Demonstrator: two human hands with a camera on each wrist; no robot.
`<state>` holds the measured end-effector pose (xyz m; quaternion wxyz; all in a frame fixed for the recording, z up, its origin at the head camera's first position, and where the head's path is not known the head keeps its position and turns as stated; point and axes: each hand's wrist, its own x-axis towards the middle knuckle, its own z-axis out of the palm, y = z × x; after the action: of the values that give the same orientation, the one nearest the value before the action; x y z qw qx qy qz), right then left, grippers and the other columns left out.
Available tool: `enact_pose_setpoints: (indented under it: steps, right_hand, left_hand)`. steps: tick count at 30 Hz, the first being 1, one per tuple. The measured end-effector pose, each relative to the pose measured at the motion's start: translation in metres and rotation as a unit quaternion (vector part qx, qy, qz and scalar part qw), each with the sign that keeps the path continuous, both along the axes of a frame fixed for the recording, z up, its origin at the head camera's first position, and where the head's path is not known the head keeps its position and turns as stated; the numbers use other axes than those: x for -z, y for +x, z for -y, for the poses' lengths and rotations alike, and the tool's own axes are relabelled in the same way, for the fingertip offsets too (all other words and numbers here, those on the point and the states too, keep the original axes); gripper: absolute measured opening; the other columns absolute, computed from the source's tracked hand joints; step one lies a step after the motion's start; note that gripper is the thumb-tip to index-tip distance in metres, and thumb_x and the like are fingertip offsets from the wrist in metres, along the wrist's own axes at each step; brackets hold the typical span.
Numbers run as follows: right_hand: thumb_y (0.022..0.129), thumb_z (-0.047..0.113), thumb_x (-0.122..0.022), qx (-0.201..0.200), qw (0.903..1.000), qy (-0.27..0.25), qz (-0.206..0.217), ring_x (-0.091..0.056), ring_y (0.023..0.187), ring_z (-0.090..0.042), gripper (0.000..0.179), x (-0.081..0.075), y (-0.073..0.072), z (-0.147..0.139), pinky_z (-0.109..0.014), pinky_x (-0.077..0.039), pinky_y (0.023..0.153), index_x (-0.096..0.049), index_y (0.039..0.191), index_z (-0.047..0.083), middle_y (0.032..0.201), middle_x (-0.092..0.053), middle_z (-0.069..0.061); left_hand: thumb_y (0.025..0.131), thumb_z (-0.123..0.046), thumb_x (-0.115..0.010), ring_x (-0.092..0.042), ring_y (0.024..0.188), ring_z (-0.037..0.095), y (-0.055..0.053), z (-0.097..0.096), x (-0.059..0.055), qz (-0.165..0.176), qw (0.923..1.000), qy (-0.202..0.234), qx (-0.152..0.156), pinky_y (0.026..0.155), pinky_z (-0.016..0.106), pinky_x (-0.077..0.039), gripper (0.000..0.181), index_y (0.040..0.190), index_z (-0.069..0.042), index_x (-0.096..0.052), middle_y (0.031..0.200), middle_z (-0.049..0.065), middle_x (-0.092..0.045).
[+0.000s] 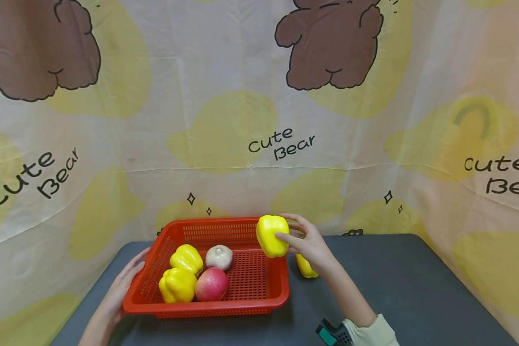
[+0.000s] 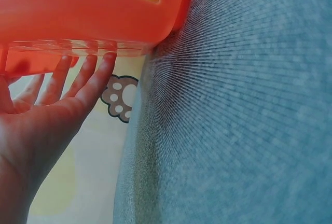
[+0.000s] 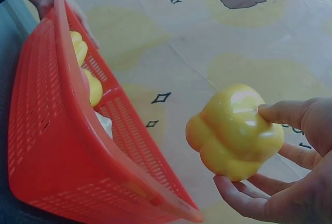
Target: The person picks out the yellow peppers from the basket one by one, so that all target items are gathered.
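A yellow bell pepper is pinched between the thumb and fingers of my right hand, above the right end of a red plastic basket. In the right wrist view, the held bell pepper is apart from the basket rim. My left hand lies along the basket's left side. Its fairly straight fingers touch the outer wall in the left wrist view. Inside the basket's left half are two yellow bell peppers, a pinkish-red apple-like fruit and a pale round turnip-like vegetable.
Another yellow item lies on the dark grey table to the basket's right, partly hidden by my right hand. A bear-print cloth hangs behind the table. A dark strap with a green patch shows near my right sleeve.
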<state>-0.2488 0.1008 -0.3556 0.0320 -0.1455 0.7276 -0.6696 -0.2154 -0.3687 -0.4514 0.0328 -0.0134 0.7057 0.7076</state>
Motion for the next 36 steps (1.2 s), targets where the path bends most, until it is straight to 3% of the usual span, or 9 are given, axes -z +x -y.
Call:
enact_pose_setpoints:
  steps: [24,36]
  right_hand:
    - [0.1,0.015,-0.074,0.039,0.9992,0.009,-0.002,-0.067,0.122,-0.036,0.059,0.012,0.015,-0.025,-0.047,-0.062,0.092,-0.05,0.154,0.007,0.151,-0.052,-0.026]
    - [0.1,0.015,-0.073,0.049,0.9987,0.008,0.014,-0.067,0.121,-0.035,0.059,0.018,0.017,-0.034,-0.04,-0.062,0.088,-0.05,0.154,0.009,0.152,-0.052,-0.025]
  left_hand:
    - [0.116,-0.042,-0.034,-0.068,0.108,0.001,0.0,0.0,-0.001,0.007,1.0,-0.006,-0.003,0.091,0.037,-0.062,0.063,0.17,-0.019,-0.01,0.121,-0.034,-0.059]
    - [0.116,-0.041,-0.034,-0.068,0.108,0.001,0.0,0.0,-0.001,0.004,1.0,0.001,0.001,0.09,0.037,-0.062,0.063,0.17,-0.018,-0.009,0.121,-0.034,-0.06]
